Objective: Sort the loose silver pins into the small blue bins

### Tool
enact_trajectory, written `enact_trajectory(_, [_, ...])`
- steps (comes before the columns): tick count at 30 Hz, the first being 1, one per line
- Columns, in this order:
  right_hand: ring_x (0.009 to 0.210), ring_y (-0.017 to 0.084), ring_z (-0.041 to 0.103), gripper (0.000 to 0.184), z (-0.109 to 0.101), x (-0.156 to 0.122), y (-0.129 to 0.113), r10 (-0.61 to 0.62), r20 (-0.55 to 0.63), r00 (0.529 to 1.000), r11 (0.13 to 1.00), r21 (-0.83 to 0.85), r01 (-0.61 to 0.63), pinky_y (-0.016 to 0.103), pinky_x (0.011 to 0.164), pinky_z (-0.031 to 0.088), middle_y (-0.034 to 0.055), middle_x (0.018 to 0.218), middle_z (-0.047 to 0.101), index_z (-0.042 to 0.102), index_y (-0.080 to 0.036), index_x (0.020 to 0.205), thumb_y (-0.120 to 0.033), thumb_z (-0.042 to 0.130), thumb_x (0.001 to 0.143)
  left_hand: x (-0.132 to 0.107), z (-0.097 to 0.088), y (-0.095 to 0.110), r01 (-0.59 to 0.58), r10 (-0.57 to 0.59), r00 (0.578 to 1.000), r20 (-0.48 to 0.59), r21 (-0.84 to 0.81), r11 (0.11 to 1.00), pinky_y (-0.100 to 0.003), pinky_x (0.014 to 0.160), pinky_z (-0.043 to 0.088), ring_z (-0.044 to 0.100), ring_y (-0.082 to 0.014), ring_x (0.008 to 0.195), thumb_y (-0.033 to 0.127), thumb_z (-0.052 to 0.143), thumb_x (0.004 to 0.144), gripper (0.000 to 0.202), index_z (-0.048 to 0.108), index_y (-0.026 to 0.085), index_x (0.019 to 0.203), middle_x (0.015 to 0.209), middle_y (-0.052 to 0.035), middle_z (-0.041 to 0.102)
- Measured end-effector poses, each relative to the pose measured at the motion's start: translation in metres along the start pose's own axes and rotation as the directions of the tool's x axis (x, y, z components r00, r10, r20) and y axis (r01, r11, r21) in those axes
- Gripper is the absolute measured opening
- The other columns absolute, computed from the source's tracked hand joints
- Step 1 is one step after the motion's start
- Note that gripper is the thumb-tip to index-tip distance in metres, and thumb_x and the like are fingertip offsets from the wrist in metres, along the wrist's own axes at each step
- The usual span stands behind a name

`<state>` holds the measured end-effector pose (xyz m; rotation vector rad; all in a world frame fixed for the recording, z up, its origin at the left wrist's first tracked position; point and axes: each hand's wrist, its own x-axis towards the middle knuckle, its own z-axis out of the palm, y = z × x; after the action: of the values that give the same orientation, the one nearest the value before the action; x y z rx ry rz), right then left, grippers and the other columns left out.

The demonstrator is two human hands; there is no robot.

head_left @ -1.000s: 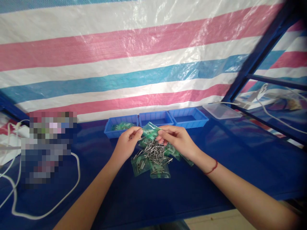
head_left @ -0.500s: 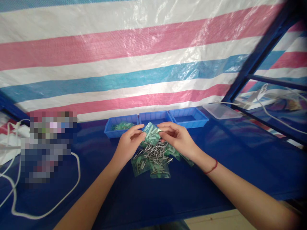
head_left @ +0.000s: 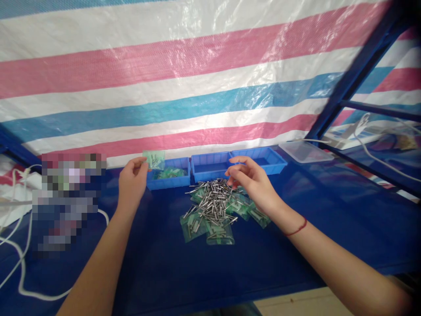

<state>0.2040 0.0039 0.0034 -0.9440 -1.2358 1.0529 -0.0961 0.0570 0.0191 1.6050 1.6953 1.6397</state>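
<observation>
My left hand pinches a small green-tinted plastic bag with small metal pieces in it, held up at the left blue bin. Similar green bags lie inside that bin. Above the right side of a heap of metal pins that look like rivets, my right hand hovers with bent fingers apart, holding nothing that I can see. Several filled green bags lie under and around the heap.
Two more blue bins, a middle one and a right one, stand in the same row. A clear plastic lid lies right of them. White cables run along the left, and a striped sheet hangs behind.
Both hands held the bag over the heap before. My left hand has carried it left to the left bin, while my right hand has let go and shifted slightly right.
</observation>
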Motion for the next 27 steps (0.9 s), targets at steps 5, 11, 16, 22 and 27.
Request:
enact_trajectory(5, [0.054, 0.010, 0.057, 0.030, 0.002, -0.001, 0.000, -0.003, 0.024, 1.000, 1.000, -0.007, 0.003, 0.025, 0.048, 0.042, -0.0019, 0.074, 0.060, 0.051, -0.020, 0.101, -0.031, 0.063, 0.076, -0.015, 0.009, 0.007, -0.214, 0.160, 0.970, 0.181, 0.336, 0.917, -0.037, 0.093, 0.046, 0.065, -0.0240, 0.100, 0.037, 0.050, 0.086, 0.032, 0.068, 0.018, 0.104, 0.104, -0.0085, 0.072])
enact_trajectory(11, [0.053, 0.010, 0.055, 0.029, 0.001, 0.000, 0.000, 0.009, 0.043, 0.999, 0.999, -0.045, -0.007, 0.024, 0.048, 0.041, -0.0031, 0.071, 0.059, 0.050, -0.020, 0.101, -0.029, 0.061, 0.075, -0.041, 0.027, 0.011, -0.510, 0.176, 0.835, 0.521, 0.613, 0.603, -0.064, 0.105, 0.017, 0.033, -0.0340, 0.134, 0.046, 0.043, 0.093, 0.035, 0.065, 0.028, 0.113, 0.124, -0.0074, 0.063])
enact_trajectory(16, [0.054, 0.010, 0.056, 0.027, -0.004, 0.003, 0.002, -0.001, 0.036, 0.999, 0.997, -0.075, 0.003, 0.025, 0.048, 0.041, -0.0019, 0.072, 0.060, 0.052, -0.019, 0.099, -0.028, 0.060, 0.075, -0.042, 0.024, 0.015, -0.571, 0.303, 0.818, 0.490, 0.625, 0.532, -0.058, 0.103, 0.027, 0.035, -0.0345, 0.130, 0.045, 0.044, 0.093, 0.034, 0.067, 0.026, 0.110, 0.131, -0.0088, 0.055])
enact_trajectory(22, [0.051, 0.010, 0.053, 0.021, -0.008, 0.006, 0.002, -0.016, 0.004, 1.000, 0.994, -0.110, 0.016, 0.025, 0.047, 0.040, -0.0024, 0.066, 0.058, 0.055, -0.018, 0.093, -0.028, 0.060, 0.075, -0.040, 0.011, 0.041, -0.676, 0.296, 0.682, 0.669, 0.421, 0.605, -0.039, 0.092, 0.039, 0.055, -0.0245, 0.097, 0.037, 0.043, 0.092, 0.032, 0.068, 0.017, 0.094, 0.100, -0.0089, 0.065])
enact_trajectory(27, [0.050, 0.009, 0.051, 0.021, -0.009, 0.006, 0.003, -0.010, 0.011, 1.000, 0.992, -0.122, 0.011, 0.024, 0.047, 0.039, -0.0028, 0.064, 0.058, 0.056, -0.017, 0.092, -0.029, 0.061, 0.075, -0.048, -0.001, 0.049, -0.458, -0.220, 0.323, 0.920, 0.356, 0.814, -0.027, 0.068, 0.042, 0.059, -0.0188, 0.078, 0.054, 0.062, 0.073, 0.042, 0.066, 0.021, 0.098, 0.090, -0.0021, 0.064])
